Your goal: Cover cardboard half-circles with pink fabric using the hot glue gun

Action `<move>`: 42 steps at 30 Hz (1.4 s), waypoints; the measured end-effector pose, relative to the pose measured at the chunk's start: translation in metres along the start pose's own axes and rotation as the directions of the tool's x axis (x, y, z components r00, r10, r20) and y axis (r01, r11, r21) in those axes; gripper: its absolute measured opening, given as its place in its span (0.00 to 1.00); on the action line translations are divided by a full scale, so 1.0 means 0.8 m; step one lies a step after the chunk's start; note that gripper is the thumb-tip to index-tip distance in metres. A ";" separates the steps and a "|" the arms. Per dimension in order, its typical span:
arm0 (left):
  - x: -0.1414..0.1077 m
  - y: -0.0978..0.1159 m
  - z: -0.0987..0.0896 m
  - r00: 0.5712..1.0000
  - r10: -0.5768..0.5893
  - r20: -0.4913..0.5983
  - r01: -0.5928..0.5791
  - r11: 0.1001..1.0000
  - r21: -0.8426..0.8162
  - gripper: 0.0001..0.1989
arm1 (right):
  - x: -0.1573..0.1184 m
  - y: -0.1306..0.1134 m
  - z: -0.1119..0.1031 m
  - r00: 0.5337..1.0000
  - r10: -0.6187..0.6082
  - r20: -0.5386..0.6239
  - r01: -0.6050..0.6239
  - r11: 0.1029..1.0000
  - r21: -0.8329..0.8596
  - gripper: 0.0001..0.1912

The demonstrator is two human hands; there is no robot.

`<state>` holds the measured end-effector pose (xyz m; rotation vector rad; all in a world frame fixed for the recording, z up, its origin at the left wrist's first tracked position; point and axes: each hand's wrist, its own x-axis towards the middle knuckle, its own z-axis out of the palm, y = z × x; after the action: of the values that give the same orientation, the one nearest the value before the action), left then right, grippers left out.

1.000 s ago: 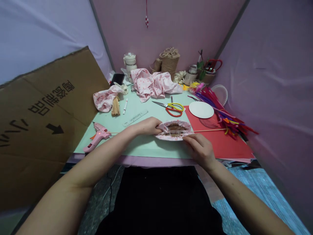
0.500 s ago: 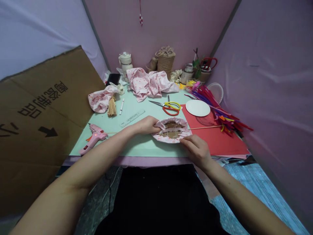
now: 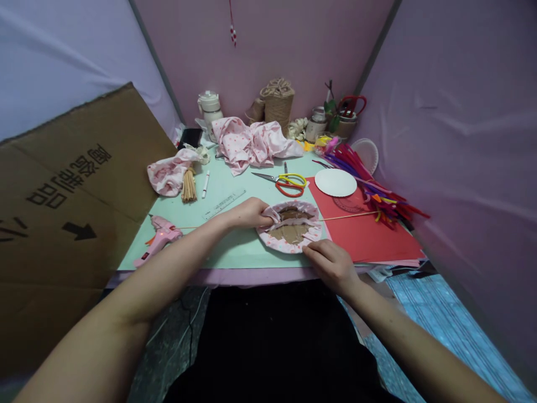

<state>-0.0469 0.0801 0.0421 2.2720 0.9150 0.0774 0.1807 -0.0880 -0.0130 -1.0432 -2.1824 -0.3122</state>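
Near the table's front edge I hold a round cardboard piece [image 3: 289, 234] edged with pink patterned fabric. Brown cardboard shows in its middle, and a fabric strip crosses it. My left hand [image 3: 250, 214] pinches its left side, the thumb over the fabric. At the lower right rim, the fingers of my right hand [image 3: 331, 262] grip the fabric edge. A thin wooden stick [image 3: 348, 216] shows to the right of the piece; a similar thin length appears left of my left wrist. Whether they are one stick is hidden. A pink glue gun [image 3: 161, 238] lies beside my left forearm.
Scissors [image 3: 289, 183], a clear ruler [image 3: 225, 204] and a white pen [image 3: 205, 184] lie beyond my hands. A white disc [image 3: 335, 183] and pipe cleaners [image 3: 377, 184] rest at right on red paper [image 3: 364, 243]. Pink cloth [image 3: 251, 143] lies behind. A large cardboard sheet [image 3: 84, 224] stands at left.
The fabric-edged piece has tilted so that its inner face shows more, and its lower rim has come down. My right hand moved slightly left and down with it. The whole view shifted a little.
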 end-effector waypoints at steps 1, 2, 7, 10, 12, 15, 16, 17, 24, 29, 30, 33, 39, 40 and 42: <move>0.000 0.000 0.000 1.000 -0.002 0.001 0.002 1.000 -0.004 0.14 | -0.002 0.000 0.001 1.000 0.000 0.006 0.000 1.000 0.001 0.12; 0.000 0.000 0.000 1.000 -0.005 0.000 0.005 1.000 -0.005 0.14 | -0.004 -0.001 0.002 1.000 0.003 0.011 -0.003 1.000 0.002 0.12; 0.000 -0.001 0.000 1.000 -0.007 -0.002 0.007 1.000 0.019 0.14 | -0.012 -0.007 0.007 0.998 0.045 0.049 -0.046 0.999 0.028 0.13; 0.002 -0.003 0.000 1.000 0.003 -0.001 -0.003 1.000 0.018 0.14 | -0.013 -0.011 0.008 0.998 0.049 0.041 -0.050 0.998 0.033 0.12; 0.003 -0.004 0.000 1.000 0.000 -0.004 0.000 1.000 0.006 0.14 | -0.013 -0.013 0.009 0.998 0.054 0.030 -0.055 0.998 0.026 0.12; 0.003 -0.003 0.000 1.000 -0.010 -0.002 0.010 1.000 -0.025 0.13 | -0.012 -0.015 0.009 0.998 0.062 0.026 -0.062 0.998 0.007 0.12; 0.003 -0.002 -0.001 1.000 -0.018 0.001 0.018 0.999 -0.037 0.13 | -0.013 -0.016 0.009 0.998 0.061 0.028 -0.061 0.998 -0.002 0.12; 0.003 0.000 -0.002 1.000 -0.028 0.006 0.028 0.998 -0.048 0.13 | -0.013 -0.017 0.008 0.998 0.061 0.029 -0.060 0.998 -0.012 0.12; 0.010 0.002 -0.013 0.992 -0.094 0.082 0.102 0.990 -0.097 0.14 | -0.019 -0.016 0.010 0.997 0.067 0.039 -0.066 0.998 -0.026 0.14; 0.019 -0.004 -0.019 0.986 -0.129 0.110 0.143 0.981 -0.128 0.16 | -0.022 -0.012 0.011 0.997 0.071 0.043 -0.071 0.997 -0.001 0.16; 0.021 -0.004 -0.021 0.983 -0.140 0.115 0.153 0.981 -0.119 0.16 | -0.022 -0.012 0.012 0.996 0.076 0.044 -0.076 0.997 0.006 0.17; 0.024 -0.001 -0.025 0.975 -0.169 0.146 0.191 0.970 -0.151 0.16 | -0.021 -0.012 0.013 0.995 0.095 0.040 -0.096 0.995 0.022 0.17; 0.029 0.004 -0.029 0.962 -0.185 0.201 0.237 0.932 -0.274 0.15 | -0.018 -0.014 0.013 0.995 0.088 0.047 -0.089 0.996 0.026 0.15; 0.029 0.004 -0.029 0.961 -0.181 0.210 0.238 0.926 -0.292 0.15 | -0.018 -0.014 0.012 0.995 0.085 0.048 -0.086 0.996 0.022 0.14; 0.030 0.005 -0.029 0.957 -0.177 0.227 0.244 0.919 -0.310 0.15 | -0.018 -0.014 0.012 0.995 0.085 0.042 -0.086 0.996 0.013 0.15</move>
<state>-0.0337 0.1066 0.0580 1.8192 0.9571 -0.0799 0.1738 -0.0991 -0.0290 -1.1404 -2.1667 -0.2368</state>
